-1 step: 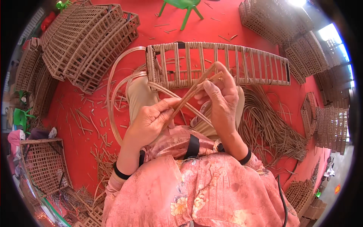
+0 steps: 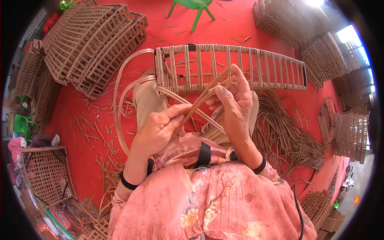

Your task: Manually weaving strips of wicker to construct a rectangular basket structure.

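Note:
In my left hand [image 2: 158, 127] a few brown wicker strips [image 2: 201, 99] are pinched between thumb and fingers. They slant up to my right hand [image 2: 237, 104], whose thumb presses on them while the index finger stretches upward by a bent strip end. Paler strips [image 2: 173, 94] cross behind the held ones, from the frame's lower left toward my right wrist. Just beyond my hands, a long ladder-like woven frame [image 2: 224, 49] with wrapped rails and several crossbars lies across my knees. The lower fingers of my right hand are partly hidden by its thumb and palm.
Long strips [image 2: 120, 94] loop out from the frame's left end. A big bundle of loose strips [image 2: 286, 132] lies right of my leg. Stacked woven panels [image 2: 96, 44] stand far left, more panels [image 2: 280, 20] far right. Cut scraps litter the red floor; a green stool [image 2: 196, 5] stands ahead.
My right index finger has straightened slightly, its tip lifting a little away from the bent strip. All else looks the same.

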`<state>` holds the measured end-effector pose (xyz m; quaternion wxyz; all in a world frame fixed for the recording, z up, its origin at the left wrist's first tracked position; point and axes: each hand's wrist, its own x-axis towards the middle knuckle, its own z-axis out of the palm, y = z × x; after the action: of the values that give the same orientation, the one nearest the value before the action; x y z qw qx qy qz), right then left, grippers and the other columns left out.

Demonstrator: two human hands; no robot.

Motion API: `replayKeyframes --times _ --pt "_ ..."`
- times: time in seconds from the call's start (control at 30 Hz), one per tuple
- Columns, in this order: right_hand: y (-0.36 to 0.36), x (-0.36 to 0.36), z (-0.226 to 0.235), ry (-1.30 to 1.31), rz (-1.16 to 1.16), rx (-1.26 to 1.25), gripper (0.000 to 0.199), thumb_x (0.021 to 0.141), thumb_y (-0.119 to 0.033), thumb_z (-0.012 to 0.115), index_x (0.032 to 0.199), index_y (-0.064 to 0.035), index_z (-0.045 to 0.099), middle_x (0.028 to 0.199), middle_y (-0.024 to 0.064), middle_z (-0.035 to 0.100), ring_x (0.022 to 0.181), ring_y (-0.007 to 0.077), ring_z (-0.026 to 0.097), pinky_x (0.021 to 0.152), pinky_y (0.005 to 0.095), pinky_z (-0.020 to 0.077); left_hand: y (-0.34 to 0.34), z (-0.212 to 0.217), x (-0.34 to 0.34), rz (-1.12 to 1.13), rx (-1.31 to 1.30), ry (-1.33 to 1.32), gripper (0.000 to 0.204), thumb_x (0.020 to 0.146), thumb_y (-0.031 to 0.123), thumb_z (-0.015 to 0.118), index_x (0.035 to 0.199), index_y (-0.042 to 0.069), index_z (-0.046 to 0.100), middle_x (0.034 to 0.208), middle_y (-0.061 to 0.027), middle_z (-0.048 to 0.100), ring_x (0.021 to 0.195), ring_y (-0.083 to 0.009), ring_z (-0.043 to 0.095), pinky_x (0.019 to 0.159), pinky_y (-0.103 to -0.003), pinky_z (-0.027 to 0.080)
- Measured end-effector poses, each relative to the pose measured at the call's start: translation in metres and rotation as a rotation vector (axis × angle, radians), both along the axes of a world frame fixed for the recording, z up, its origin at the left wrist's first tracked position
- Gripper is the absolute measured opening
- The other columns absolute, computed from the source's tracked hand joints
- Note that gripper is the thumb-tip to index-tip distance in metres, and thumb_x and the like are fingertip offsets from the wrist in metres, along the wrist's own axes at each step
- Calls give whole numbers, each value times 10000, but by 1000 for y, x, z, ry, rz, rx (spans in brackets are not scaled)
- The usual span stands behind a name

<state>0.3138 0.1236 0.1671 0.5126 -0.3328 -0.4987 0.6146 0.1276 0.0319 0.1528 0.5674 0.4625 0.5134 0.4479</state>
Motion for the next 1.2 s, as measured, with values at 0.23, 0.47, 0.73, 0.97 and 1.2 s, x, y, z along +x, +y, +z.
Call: replayKeyframes --times 0.23,0.47,0.73,0.97,1.2 --pt "4 3 4 -7 38 -63 537 985 -67 602 1470 -1 379 876 60 658 713 103 660 627 220 559 -7 10 -3 -44 -13 78 354 1054 230 512 1335 29 588 662 14 558 535 -43 498 478 -202 379" --pt "5 10 -3 -305 38 202 348 990 -49 587 1335 -7 565 878 9 612 707 69 617 582 191 494 -8 12 -7 13 -91 50 386 1055 327 503 1220 17 662 612 24 536 496 -32 458 466 -200 357" --pt "3 4 -6 -159 -93 336 162 935 -42 673 1090 -9 708 1068 44 602 920 102 606 737 208 500 -9 -2 -9 29 -130 83 413 1049 372 500 1130 13 687 626 20 563 506 -34 485 473 -191 370" --pt "5 8 -2 -258 -134 290 140 945 -70 663 1046 -13 742 1275 103 610 1188 172 557 971 301 471 -9 -2 -9 -12 -102 60 397 1059 351 490 1077 8 688 608 22 547 499 -40 481 460 -212 368" --pt "1 11 -6 -182 -54 233 159 976 -86 631 1067 16 713 1151 82 662 877 87 620 677 199 483 -13 2 -10 -36 -116 51 392 1060 355 488 1090 24 694 591 35 523 506 -37 449 475 -221 360"
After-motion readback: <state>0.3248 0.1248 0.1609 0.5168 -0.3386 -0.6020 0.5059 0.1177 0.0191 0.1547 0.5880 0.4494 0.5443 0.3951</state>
